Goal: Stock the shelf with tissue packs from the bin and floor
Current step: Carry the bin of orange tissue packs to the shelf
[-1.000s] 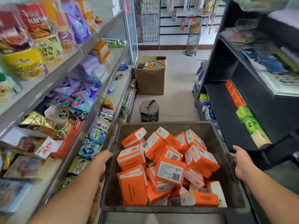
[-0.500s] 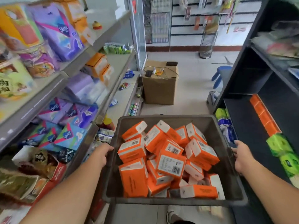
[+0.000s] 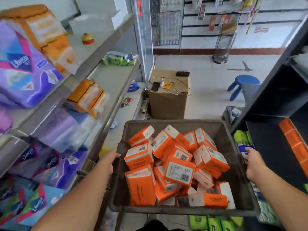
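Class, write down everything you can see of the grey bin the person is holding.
The bin is a dark grey, rectangular, open-topped tub, plastic by its look, with sloping walls and a thick rim. It is held roughly level: the left hand grips its left rim, the right hand its right rim. Orange-and-white tissue packs lie heaped inside.
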{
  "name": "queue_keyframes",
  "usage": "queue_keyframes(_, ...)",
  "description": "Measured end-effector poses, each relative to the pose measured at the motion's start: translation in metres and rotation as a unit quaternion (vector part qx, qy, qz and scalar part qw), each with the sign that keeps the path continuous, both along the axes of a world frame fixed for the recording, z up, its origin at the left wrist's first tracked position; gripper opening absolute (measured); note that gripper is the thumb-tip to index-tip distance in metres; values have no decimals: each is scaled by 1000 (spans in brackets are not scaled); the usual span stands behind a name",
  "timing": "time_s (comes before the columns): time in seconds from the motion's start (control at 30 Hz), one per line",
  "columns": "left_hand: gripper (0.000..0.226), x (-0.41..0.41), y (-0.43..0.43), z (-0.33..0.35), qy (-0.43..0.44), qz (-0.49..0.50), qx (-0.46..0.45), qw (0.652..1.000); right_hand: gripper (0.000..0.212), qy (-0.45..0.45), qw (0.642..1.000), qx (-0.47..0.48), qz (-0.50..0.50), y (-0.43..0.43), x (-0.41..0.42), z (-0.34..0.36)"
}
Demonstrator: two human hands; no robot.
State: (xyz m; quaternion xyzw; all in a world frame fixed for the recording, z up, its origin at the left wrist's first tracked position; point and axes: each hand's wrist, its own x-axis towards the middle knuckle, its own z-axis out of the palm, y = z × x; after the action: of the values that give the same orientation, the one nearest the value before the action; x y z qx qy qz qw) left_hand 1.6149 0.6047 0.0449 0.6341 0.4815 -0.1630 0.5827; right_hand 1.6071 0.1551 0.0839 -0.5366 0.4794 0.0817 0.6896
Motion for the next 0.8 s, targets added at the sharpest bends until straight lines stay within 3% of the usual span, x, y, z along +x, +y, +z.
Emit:
queue_keyframes(0.17,16,125,-2,-21,-17,-35,7,999,34,-31,994,-26,-103,-8,70,-34)
queue_keyframes(0.23,25,180,-7,-30,-5,-73,-5,997,31,-22,990,-13,-142,-19,89,-43)
queue_keyframes(0.33,13,243,-36,-20,5,-125,-1,992,34,15,982,5,-188,-1,97,-10)
queue_keyframes(0.4,22,279,-65,-3,0,-185,-19,983,42,-1,973,36,-229,-3,100,-2)
queue_keyframes(0.57,20,358,-140,-1,14,-329,-24,944,38,-5,922,48,-384,-20,81,-5)
queue_keyframes(0.8,9,394,-285,5,4,-500,23,866,35,-17,872,60,-486,-67,50,3)
